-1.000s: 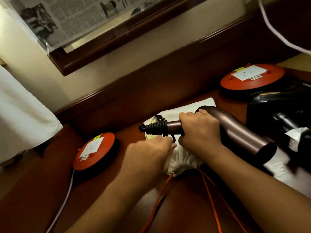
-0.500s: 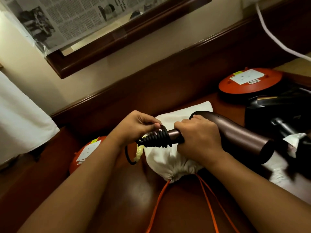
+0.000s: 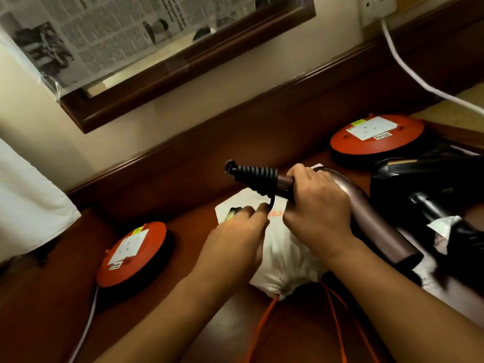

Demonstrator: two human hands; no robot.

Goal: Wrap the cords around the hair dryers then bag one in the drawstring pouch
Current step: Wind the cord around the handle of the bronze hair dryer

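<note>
While the right hand [image 3: 318, 213] grips the shiny brown hair dryer [image 3: 364, 203], left hand [image 3: 235, 239] fingers [image 3: 262, 210] pinch its black cord [image 3: 255, 175], white cloth pouch [image 3: 285, 258] underneath.

Wood desk [image 3: 47, 323] lay in dim light, cream wall [image 3: 235, 82] behind it, newspapered frame [image 3: 183, 72] hung above it, socket [image 3: 378, 6] above its right, white cloth [image 3: 26, 205] left of it.
</note>
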